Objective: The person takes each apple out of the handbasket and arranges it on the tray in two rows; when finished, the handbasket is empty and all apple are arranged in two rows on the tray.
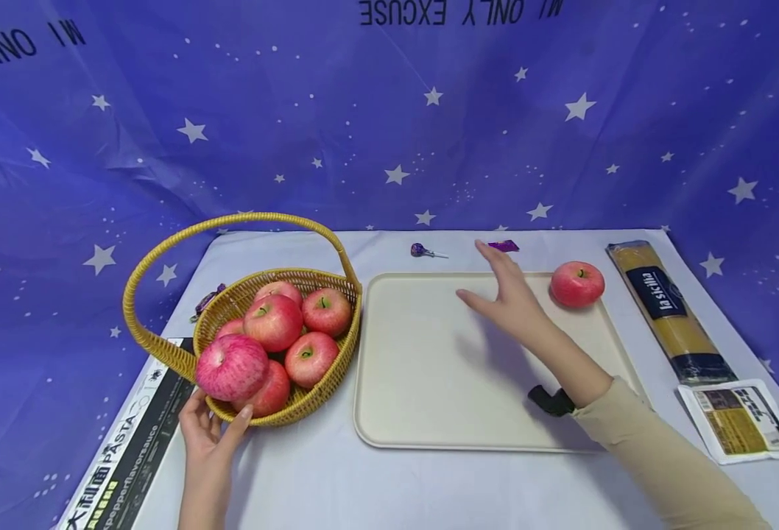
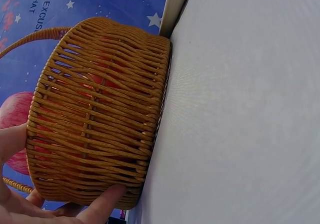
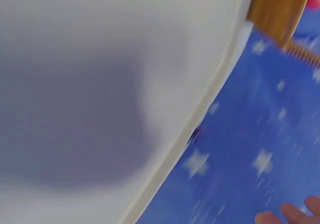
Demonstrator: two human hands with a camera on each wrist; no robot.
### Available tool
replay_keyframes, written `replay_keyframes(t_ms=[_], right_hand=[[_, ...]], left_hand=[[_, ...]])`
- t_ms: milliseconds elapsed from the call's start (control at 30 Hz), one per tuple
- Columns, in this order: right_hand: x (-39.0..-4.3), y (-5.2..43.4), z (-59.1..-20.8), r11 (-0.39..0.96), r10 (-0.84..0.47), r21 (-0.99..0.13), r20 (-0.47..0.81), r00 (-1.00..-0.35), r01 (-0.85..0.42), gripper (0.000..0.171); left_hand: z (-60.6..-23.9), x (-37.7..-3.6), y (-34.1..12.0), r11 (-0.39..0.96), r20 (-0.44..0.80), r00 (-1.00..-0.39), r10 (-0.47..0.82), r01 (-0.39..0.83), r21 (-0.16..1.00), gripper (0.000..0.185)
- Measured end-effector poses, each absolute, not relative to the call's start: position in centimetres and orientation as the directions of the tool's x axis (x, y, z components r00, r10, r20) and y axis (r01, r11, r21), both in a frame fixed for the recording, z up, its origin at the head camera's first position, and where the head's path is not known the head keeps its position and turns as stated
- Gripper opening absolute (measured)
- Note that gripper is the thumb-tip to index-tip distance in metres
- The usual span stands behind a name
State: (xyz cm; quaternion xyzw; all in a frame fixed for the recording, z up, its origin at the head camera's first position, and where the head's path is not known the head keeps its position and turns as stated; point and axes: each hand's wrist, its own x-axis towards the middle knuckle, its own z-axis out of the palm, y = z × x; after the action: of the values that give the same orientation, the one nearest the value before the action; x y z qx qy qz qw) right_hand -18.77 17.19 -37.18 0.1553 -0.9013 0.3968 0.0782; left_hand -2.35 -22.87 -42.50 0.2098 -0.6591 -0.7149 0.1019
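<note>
Within the grip of the left hand [image 1: 209, 436], the basket [image 1: 332, 390], well left of the spread right hand [image 1: 510, 300].

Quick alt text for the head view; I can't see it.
A left hand grips a wicker basket heaped with apples, while the right hand hovers open over a tray with one apple at its far right corner. Packages lie to its right.
</note>
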Motion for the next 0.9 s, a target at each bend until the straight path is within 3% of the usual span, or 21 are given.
replay_keyframes(t_ms=[200,367,567,900], right_hand=[[-18.0,10.9,-37.1,0.371,-0.364,-0.822,0.299,-0.882,-0.432,0.076],[-17.0,6.3,-37.1,0.254,-0.525,-0.811,0.342,-0.779,-0.527,0.071],[-17.4,0.5,-36.2,0.322,-0.681,-0.737,0.257,-0.686,-0.595,0.073],[-20.0,-7.1,-37.1,0.517,-0.699,-0.625,0.086,-0.71,-0.584,0.084]], left_hand=[[-42.7,-2.7,-22.9,-0.134,-0.139,-0.901,-0.41,-0.091,0.987,0.075],[-42.8,-2.8,-23.0,-0.13,-0.138,-0.904,-0.406,-0.092,0.987,0.075],[-42.9,-2.6,-23.1,-0.107,-0.119,-0.904,-0.411,-0.081,0.991,0.076],[-42.9,-2.4,-23.0,-0.124,-0.143,-0.9,-0.411,-0.1,0.987,0.075]])
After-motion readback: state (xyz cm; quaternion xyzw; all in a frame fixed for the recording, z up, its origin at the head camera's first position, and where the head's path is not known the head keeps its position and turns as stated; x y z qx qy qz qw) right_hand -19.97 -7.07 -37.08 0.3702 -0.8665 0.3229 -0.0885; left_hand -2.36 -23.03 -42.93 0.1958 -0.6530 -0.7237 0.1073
